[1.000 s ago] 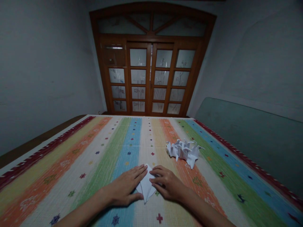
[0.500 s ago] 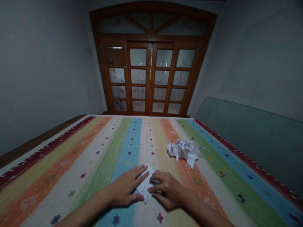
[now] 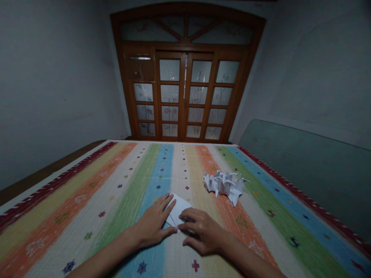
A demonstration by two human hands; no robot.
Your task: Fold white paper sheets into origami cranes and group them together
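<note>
A folded white paper (image 3: pixel 180 209) lies on the striped cloth (image 3: pixel 69 227), its far corner pointing toward the upper left. My left hand (image 3: pixel 154 222) rests palm down on its left side, with the thumb and fingertips against the paper. My right hand (image 3: pixel 202 232) lies over its right side, with the fingers covering the near part. The paper's lower end is hidden under my hands. A heap of folded white paper cranes (image 3: pixel 224 185) sits on the cloth to the far right of my right hand, apart from it.
The cloth has rainbow stripes and a red border. A wooden edge (image 3: pixel 49 173) runs along its left side. A pale green panel (image 3: pixel 304 177) stands to the right. A wooden glazed double door (image 3: pixel 185 92) stands beyond the far edge.
The paper has turned and now lies flatter, its point no longer aimed toward me. My hands have shifted slightly on it, and the crane heap has not moved.
</note>
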